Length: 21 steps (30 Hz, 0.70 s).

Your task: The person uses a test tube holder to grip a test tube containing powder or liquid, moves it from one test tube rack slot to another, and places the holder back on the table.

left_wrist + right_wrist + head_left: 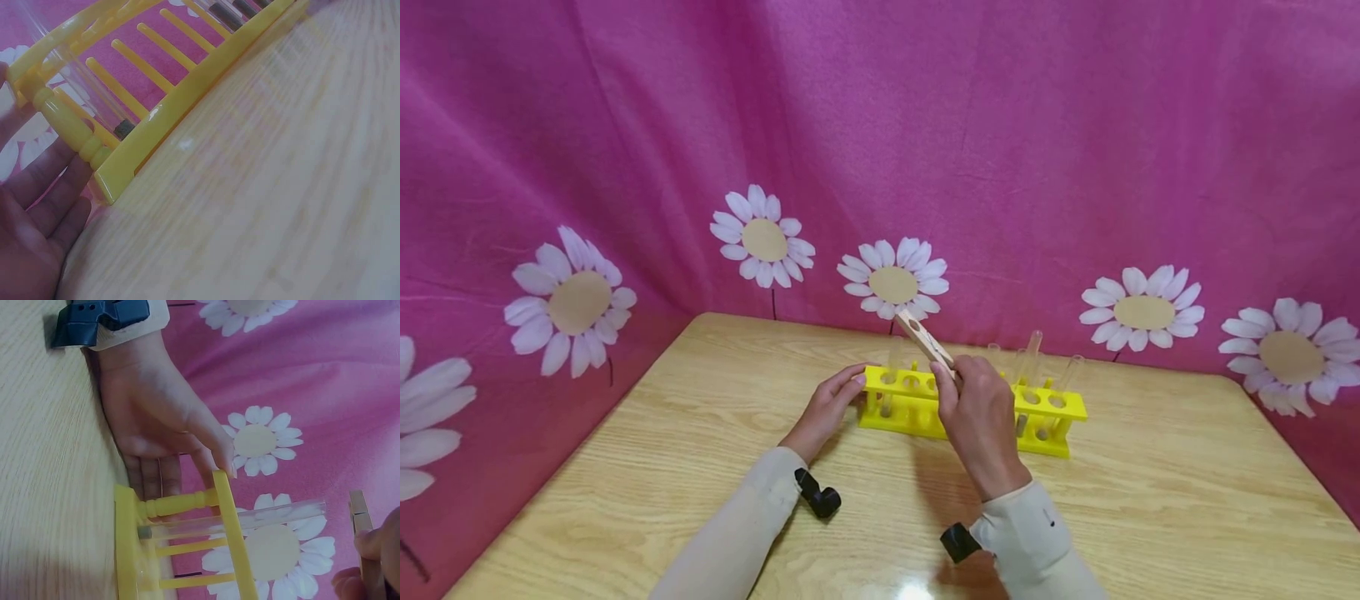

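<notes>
A yellow test tube rack (1075, 407) stands on the wooden table. My left hand (826, 410) holds its left end, thumb at the top bar and fingers around the end post. My right hand (983, 417) grips a wooden test tube holder (917, 333), clothespin-like, above the rack and tilted up to the left. A clear test tube (275, 515) stands in the leftmost part of the rack, with dark matter at its bottom. In the right wrist view the holder's tip is apart from that tube's mouth. Several more tubes (1034, 350) stand at the right end, partly behind my right hand.
The light wood table (700, 442) spreads around the rack. A pink cloth (1000, 150) with white daisies hangs behind and at the sides. A black wrist mount (817, 495) sits on the left sleeve and another (959, 542) on the right one.
</notes>
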Motion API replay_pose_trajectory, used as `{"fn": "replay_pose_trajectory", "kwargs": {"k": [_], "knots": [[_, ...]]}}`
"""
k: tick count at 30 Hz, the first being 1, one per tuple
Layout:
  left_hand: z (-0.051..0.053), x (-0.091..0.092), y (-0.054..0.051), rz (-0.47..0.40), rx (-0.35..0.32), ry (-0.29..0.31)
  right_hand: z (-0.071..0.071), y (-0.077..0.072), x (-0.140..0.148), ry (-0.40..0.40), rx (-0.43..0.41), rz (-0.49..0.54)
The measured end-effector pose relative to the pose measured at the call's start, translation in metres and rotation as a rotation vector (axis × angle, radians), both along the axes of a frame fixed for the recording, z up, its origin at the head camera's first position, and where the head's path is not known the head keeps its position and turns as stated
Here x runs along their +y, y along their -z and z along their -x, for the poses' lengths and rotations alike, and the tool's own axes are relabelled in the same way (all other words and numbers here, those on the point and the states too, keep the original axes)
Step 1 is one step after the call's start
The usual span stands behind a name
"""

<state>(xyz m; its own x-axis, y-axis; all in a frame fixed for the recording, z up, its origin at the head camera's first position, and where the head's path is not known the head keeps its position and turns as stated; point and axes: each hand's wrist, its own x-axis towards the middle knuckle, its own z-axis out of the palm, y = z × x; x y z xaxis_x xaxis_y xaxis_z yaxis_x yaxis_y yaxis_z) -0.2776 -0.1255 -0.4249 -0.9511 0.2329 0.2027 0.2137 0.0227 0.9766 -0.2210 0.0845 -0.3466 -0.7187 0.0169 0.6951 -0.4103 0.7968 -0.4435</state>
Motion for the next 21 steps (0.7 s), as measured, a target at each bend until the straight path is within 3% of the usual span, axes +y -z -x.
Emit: {"fn": "replay_pose_trajectory", "kwargs": {"k": [6,12,21], "knots": [[0.008,0.001,0.014,0.019,0.021,-0.014,-0.01,-0.006,0.011,0.004,-0.061,0.019],[0.008,-0.002,0.013,0.028,0.042,-0.043,-0.018,-0.016,0.024,0.008,-0.119,0.029],[0.008,0.002,0.013,0.009,0.02,-0.02,-0.031,-0.027,0.057,0.049,-0.123,0.043]]}}
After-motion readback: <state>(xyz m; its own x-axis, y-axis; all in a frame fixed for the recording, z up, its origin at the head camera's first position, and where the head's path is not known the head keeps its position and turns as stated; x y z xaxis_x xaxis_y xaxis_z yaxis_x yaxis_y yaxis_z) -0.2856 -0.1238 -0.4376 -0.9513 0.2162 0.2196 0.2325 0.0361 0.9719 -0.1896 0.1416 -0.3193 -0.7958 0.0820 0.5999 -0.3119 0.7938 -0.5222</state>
